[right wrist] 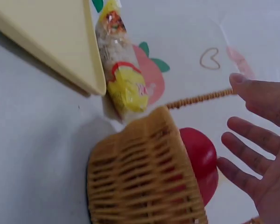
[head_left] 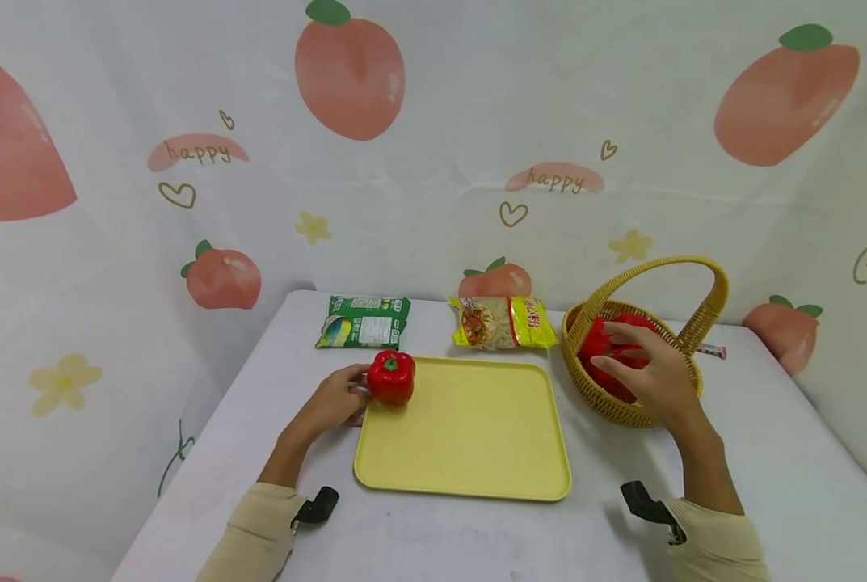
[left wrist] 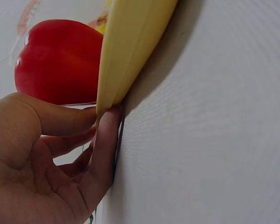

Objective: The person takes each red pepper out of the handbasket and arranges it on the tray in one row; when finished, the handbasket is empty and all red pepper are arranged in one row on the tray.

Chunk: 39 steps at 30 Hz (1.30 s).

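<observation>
A red bell pepper (head_left: 391, 376) stands on the far-left corner of a yellow tray (head_left: 469, 436). My left hand (head_left: 347, 396) lies just left of it, relaxed, not gripping the pepper. In the left wrist view its fingertips (left wrist: 109, 116) touch the tray's rim (left wrist: 130, 51), with the pepper (left wrist: 60, 60) just behind. My right hand (head_left: 611, 349) hovers with spread fingers over a wicker basket (head_left: 622, 404) that holds red peppers (head_left: 596, 343). The right wrist view shows the open right hand (right wrist: 231, 116) beside a red pepper (right wrist: 200, 156) in the basket (right wrist: 140, 177).
A green packet (head_left: 364, 321) and a yellow noodle packet (head_left: 502, 322) lie behind the tray near the table's back edge. A small wrapper (head_left: 711, 350) lies behind the basket. The basket's handle (head_left: 709, 299) arches above my right hand. A printed curtain hangs behind the white table (head_left: 768, 453).
</observation>
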### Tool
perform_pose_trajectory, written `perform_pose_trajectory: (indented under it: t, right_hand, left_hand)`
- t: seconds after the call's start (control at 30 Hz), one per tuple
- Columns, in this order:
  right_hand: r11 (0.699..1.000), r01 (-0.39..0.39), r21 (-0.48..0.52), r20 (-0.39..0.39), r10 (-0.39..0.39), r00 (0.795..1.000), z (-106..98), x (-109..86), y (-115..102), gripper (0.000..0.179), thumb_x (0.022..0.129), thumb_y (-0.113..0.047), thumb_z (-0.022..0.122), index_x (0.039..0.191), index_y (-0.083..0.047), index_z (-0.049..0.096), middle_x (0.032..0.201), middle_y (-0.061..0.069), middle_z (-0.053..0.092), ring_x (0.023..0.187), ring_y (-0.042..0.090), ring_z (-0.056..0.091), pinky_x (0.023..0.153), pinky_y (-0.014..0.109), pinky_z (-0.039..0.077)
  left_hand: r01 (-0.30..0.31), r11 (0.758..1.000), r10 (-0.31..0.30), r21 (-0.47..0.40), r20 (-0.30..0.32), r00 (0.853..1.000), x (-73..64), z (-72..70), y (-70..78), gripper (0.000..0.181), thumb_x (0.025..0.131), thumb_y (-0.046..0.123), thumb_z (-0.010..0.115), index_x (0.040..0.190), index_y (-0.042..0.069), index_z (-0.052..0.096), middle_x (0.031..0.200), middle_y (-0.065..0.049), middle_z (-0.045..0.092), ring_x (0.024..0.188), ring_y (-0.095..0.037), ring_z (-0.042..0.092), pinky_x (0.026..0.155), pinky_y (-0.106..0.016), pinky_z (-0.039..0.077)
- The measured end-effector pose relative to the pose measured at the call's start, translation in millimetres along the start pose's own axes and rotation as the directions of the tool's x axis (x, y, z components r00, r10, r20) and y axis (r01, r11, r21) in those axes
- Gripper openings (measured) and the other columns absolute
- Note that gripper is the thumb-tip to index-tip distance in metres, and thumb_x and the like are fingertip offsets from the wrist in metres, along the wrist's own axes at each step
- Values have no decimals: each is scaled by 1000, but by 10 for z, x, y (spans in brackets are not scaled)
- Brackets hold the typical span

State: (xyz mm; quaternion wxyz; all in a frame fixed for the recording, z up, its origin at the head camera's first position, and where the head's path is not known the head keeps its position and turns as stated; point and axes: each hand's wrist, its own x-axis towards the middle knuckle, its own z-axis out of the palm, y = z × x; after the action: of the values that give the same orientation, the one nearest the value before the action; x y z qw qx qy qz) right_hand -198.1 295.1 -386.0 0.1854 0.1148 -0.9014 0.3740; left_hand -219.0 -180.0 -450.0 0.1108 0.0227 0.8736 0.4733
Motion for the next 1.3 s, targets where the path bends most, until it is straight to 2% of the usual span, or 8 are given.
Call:
perform_pose_trajectory:
  t: [0.13, 0.4, 0.63, 0.7, 0.77, 0.87, 1.03, 1.3]
  right_hand:
    - [998, -62, -14, 15, 62, 998, -76, -19, 76, 58, 96, -29, 79, 146, -6, 61, 139, 24, 65, 117, 46, 66, 82, -3, 40]
    - [991, -134, 1, 36, 134, 990, -175, -46, 215, 61, 98, -32, 77, 149, -5, 58, 147, 25, 60, 128, 46, 58, 83, -2, 40]
    - [979, -205, -16, 49, 205, 978, -197, -60, 305, 68, 98, -37, 75, 154, -4, 52, 153, 28, 52, 128, 51, 56, 77, 1, 45]
    - [975, -221, -31, 46, 222, 974, -199, -69, 337, 70, 98, -37, 75, 155, -3, 50, 153, 30, 52, 127, 51, 56, 85, 16, 57]
    - [971, -236, -45, 50, 238, 970, -196, -76, 365, 72, 99, -38, 74, 156, -1, 48, 152, 31, 52, 127, 51, 56, 93, 39, 63]
    - [968, -248, -49, 62, 250, 966, -192, -84, 408, 74, 99, -38, 73, 156, 1, 46, 151, 33, 51, 131, 54, 53, 103, 69, 49]
    - [959, -278, -48, 82, 281, 956, -199, -92, 458, 77, 100, -40, 72, 158, 1, 42, 152, 34, 48, 135, 57, 47, 104, 75, 46]
    - [948, -305, -86, 119, 314, 942, -224, -79, 507, 79, 101, -45, 68, 157, 4, 42, 155, 37, 43, 137, 61, 42, 104, 76, 45]
  left_hand:
    - [4, 1000, -4, 1, -2, 1000, 1, -2, -9, 63, 91, 3, 61, 153, 2, 52, 137, -21, 62, 91, -24, 65, 70, -31, 63]
    - [11, 1000, -11, -1, -8, 1000, 3, 0, -10, 63, 91, 3, 62, 153, 2, 52, 136, -21, 62, 91, -24, 65, 70, -31, 63]
    - [2, 1000, -2, -2, -7, 1000, 7, 2, -19, 62, 92, 2, 61, 153, 1, 52, 136, -21, 62, 91, -24, 64, 71, -31, 63]
    - [-1, 1000, 1, -3, -5, 1000, 8, 3, -22, 61, 92, 2, 61, 153, 1, 52, 135, -21, 63, 91, -24, 64, 71, -31, 63]
    - [-1, 1000, 1, -7, -4, 1000, 7, 4, -20, 61, 92, 1, 61, 153, 1, 52, 135, -21, 63, 90, -24, 64, 70, -31, 63]
    - [0, 1000, 0, -13, -1, 1000, 8, 8, -21, 62, 92, 1, 61, 153, 2, 52, 135, -21, 63, 89, -24, 64, 70, -31, 63]
    - [-5, 1000, 5, -9, -1, 1000, 12, 12, -26, 63, 91, 1, 61, 153, 3, 52, 136, -21, 63, 88, -23, 64, 70, -31, 63]
    - [-7, 1000, 7, -7, -4, 1000, 5, 8, -14, 62, 91, 2, 62, 153, 2, 53, 136, -21, 63, 90, -24, 64, 70, -31, 63]
